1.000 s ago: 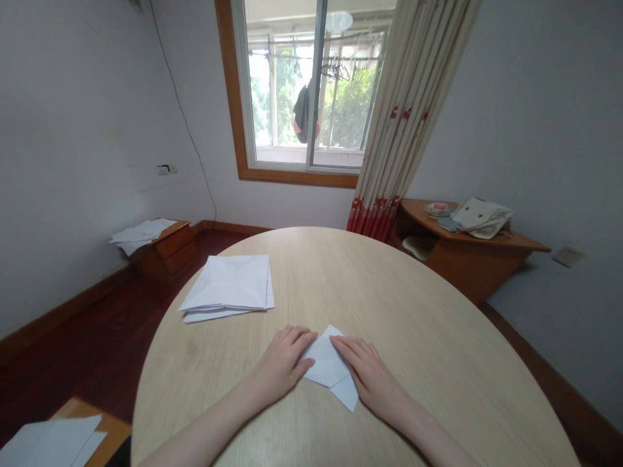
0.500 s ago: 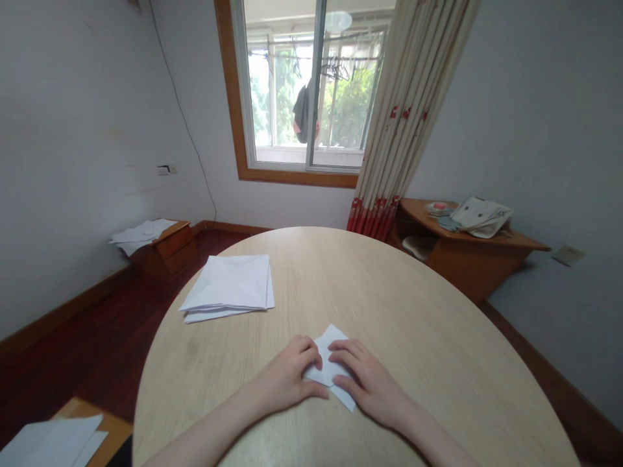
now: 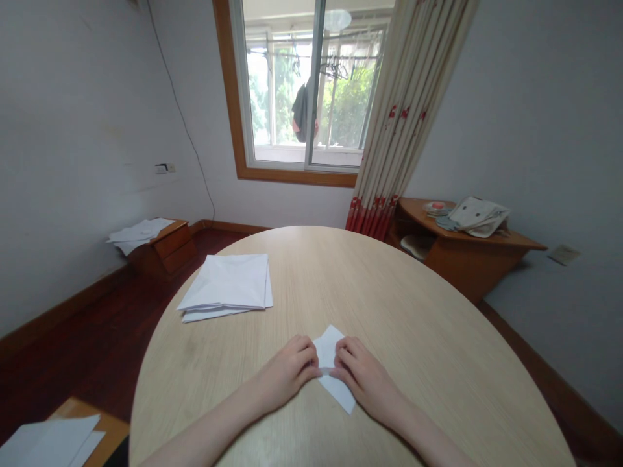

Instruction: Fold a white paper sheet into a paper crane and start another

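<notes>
The left grip (image 3: 285, 371) and right grip (image 3: 367, 379) sit close together near the near edge of a pale wood-grain oval tabletop (image 3: 389, 305), each curled closed and meeting over a folded white paper (image 3: 335, 392). The paper lies flat between the two grips, pinned or lightly pinched from both sides; how firmly they press cannot be told from this view. One pointed corner shows just ahead of the grips, and another runs out just below and to the right of them, toward the right grip's wrist. Its middle is mostly hidden by the hands, so the exact fold lines cannot be made out. Ahead of the left grip, well clear of it, a stack of folded white paper (image 3: 224, 288) rests on the tabletop, its edges slightly splayed. Further off beyond the left grip, loose white sheets (image 3: 139, 229) lie on a low wooden drawer unit (image 3: 168, 256) against the wall, above a dark red wood floor (image 3: 82, 337). Behind and below the left grip, more white paper (image 3: 48, 444) lies on a wooden surface (image 3: 80, 408) at the corner of the view. Well beyond the right grip, a cloth bag (image 3: 479, 216) sits on a wooden corner desk (image 3: 467, 259) beside a red-patterned curtain (image 3: 394, 130) and a window (image 3: 302, 97).
</notes>
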`<state>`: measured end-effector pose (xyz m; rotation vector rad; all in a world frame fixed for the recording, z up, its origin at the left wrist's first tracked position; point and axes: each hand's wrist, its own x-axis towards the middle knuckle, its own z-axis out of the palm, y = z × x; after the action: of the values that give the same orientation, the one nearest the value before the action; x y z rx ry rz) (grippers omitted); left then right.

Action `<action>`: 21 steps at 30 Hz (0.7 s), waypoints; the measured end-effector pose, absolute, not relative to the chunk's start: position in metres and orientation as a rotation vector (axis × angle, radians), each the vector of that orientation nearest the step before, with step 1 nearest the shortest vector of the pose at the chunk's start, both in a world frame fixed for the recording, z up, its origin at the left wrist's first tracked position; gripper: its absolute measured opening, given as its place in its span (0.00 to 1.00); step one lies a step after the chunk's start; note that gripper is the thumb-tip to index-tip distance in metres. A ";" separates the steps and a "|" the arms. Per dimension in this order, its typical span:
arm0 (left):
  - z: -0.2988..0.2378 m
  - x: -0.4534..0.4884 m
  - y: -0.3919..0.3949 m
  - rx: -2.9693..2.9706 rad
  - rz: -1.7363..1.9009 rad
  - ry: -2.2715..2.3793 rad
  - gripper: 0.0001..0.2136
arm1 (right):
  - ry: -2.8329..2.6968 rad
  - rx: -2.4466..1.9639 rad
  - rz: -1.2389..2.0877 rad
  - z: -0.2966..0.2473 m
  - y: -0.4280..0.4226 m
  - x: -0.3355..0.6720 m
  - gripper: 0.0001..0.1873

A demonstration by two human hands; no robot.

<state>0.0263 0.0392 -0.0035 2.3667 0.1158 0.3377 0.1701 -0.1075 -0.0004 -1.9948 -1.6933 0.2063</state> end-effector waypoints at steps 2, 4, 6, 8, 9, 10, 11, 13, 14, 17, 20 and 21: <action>-0.002 0.026 0.037 2.407 0.338 0.125 0.04 | -1.700 -2.010 0.177 -0.001 -0.108 0.168 0.06; 0.000 0.026 0.033 2.490 0.349 0.152 0.04 | -1.698 -2.037 0.134 -0.002 -0.107 0.166 0.07; 0.000 0.027 0.029 2.578 0.367 0.214 0.03 | -1.691 -2.072 0.077 -0.004 -0.107 0.164 0.07; -0.001 0.028 0.025 2.641 0.372 0.283 0.03 | -1.690 -2.112 0.026 -0.007 -0.106 0.163 0.06; -0.002 0.029 0.023 2.665 0.366 0.312 0.03 | -1.691 -2.135 0.005 -0.008 -0.105 0.162 0.06; -0.003 0.029 0.021 2.685 0.360 0.334 0.03 | -1.694 -2.156 -0.016 -0.010 -0.105 0.162 0.05; -0.004 0.029 0.020 2.700 0.353 0.354 0.03 | -1.697 -2.174 -0.036 -0.011 -0.104 0.162 0.05; -0.004 0.030 0.018 2.710 0.345 0.404 0.04 | -1.703 -2.201 -0.071 -0.014 -0.104 0.161 0.05; -0.004 0.030 0.017 2.707 0.340 0.429 0.05 | -1.707 -2.206 -0.084 -0.015 -0.104 0.161 0.05; -0.003 0.030 0.019 2.673 0.325 0.485 0.05 | -1.709 -2.202 -0.107 -0.015 -0.103 0.160 0.05; -0.002 0.031 0.023 2.619 0.326 0.492 0.06 | -1.688 -2.188 -0.100 -0.012 -0.103 0.160 0.04; -0.002 0.031 0.025 2.604 0.329 0.494 0.06 | -1.677 -2.186 -0.083 -0.011 -0.103 0.161 0.04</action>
<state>0.0315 0.0248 -0.0022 2.6039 0.4942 0.3286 0.1608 -0.1031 -0.0107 -2.1857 -1.6772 -0.0832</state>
